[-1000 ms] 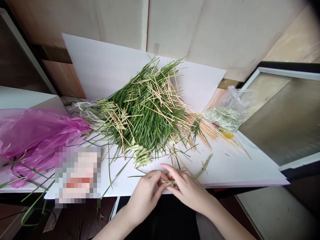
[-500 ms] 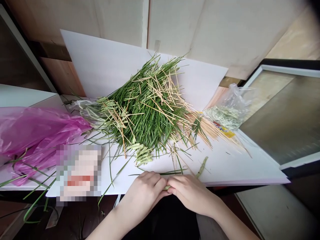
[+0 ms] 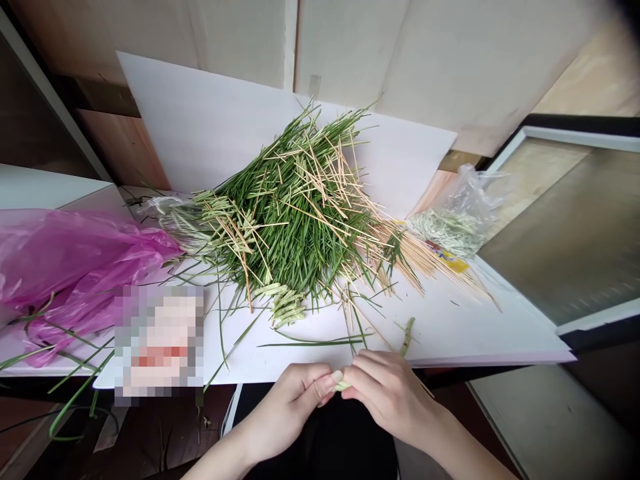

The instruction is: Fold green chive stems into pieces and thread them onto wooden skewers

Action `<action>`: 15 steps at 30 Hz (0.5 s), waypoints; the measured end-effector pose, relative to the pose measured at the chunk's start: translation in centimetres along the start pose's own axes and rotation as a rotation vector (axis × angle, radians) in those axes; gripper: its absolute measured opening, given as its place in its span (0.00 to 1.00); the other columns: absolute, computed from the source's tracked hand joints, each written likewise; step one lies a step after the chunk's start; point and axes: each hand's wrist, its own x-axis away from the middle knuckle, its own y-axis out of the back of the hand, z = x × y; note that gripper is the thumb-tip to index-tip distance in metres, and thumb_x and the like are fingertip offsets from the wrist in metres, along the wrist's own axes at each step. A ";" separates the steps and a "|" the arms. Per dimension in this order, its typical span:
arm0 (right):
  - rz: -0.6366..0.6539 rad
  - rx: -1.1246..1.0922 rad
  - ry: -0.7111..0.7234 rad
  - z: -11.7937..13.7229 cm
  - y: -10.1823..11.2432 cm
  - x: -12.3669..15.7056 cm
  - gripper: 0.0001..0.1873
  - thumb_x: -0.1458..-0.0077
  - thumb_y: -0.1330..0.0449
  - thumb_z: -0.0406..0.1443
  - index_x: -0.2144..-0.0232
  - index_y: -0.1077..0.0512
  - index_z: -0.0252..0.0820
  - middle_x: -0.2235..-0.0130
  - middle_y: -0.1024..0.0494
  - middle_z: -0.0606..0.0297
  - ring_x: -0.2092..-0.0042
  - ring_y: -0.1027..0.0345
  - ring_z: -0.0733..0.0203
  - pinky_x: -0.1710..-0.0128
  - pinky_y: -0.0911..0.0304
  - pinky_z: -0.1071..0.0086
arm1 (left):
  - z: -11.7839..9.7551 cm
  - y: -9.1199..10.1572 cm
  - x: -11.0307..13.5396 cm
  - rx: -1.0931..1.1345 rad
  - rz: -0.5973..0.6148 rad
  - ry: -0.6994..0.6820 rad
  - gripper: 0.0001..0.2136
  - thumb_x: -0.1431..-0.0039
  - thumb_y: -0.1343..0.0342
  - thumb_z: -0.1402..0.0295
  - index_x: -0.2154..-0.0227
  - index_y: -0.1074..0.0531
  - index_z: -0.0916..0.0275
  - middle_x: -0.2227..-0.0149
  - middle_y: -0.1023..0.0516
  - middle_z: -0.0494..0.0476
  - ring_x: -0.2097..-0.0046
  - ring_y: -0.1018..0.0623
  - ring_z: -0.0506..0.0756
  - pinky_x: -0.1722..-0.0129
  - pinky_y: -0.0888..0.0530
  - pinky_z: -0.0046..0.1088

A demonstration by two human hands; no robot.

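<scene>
As the left hand (image 3: 289,410) and the right hand (image 3: 390,393) meet above the near edge of the white sheet (image 3: 465,327), both of them are grasping one short pale green stalk (image 3: 341,381). This stalk is held in the air between them, and its pale end shows just beside the left thumb (image 3: 326,385). The fingers of the right hand are curled around the other end, so that part is hidden. Neither hand is released, but they are not clenched into fists.

Nearest to the hands, a long thin green blade (image 3: 310,344) lies flat on the sheet, and a narrow green strip (image 3: 407,337) lies toward the right. Farther back, near the middle of the sheet, there is a big heap of green blades (image 3: 295,213), with many thin wooden sticks (image 3: 320,180) lying across it and a bundle of them reaching toward the right corner. A small pile of pale green pieces (image 3: 287,309) lies at the front of the heap.

Near the back right corner is a clear plastic bag (image 3: 455,223) with pale green pieces inside. A crumpled pink plastic bag (image 3: 75,257) lies at the left edge, and beside it is a pixelated, unreadable packet (image 3: 159,343). Behind everything, a white board (image 3: 200,120) leans up against the wall.
</scene>
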 end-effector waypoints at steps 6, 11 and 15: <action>-0.103 0.298 0.271 -0.7 0.2 1.2 0.16 0.28 0.51 0.28 0.59 0.23 0.38 0.77 0.26 0.67 0.75 0.38 0.60 0.74 0.45 0.63 | 0.7 -1.8 0.7 0.623 0.006 0.300 0.26 0.39 0.37 0.47 0.77 0.43 0.60 0.79 0.53 0.40 0.76 0.56 0.46 0.76 0.56 0.28; -0.199 0.426 0.403 -1.0 -0.3 2.6 0.13 0.30 0.46 0.31 0.59 0.20 0.41 0.73 0.19 0.65 0.74 0.33 0.60 0.74 0.41 0.62 | 0.2 -2.7 1.2 0.764 0.056 0.375 0.26 0.42 0.33 0.50 0.77 0.43 0.60 0.79 0.52 0.39 0.77 0.57 0.45 0.76 0.57 0.25; -0.298 0.457 0.318 -2.9 0.7 3.9 0.08 0.30 0.42 0.32 0.58 0.22 0.42 0.74 0.20 0.67 0.75 0.33 0.60 0.74 0.40 0.63 | -0.4 -1.6 1.7 0.800 0.001 0.362 0.27 0.46 0.31 0.49 0.77 0.44 0.59 0.79 0.55 0.38 0.78 0.58 0.45 0.77 0.56 0.25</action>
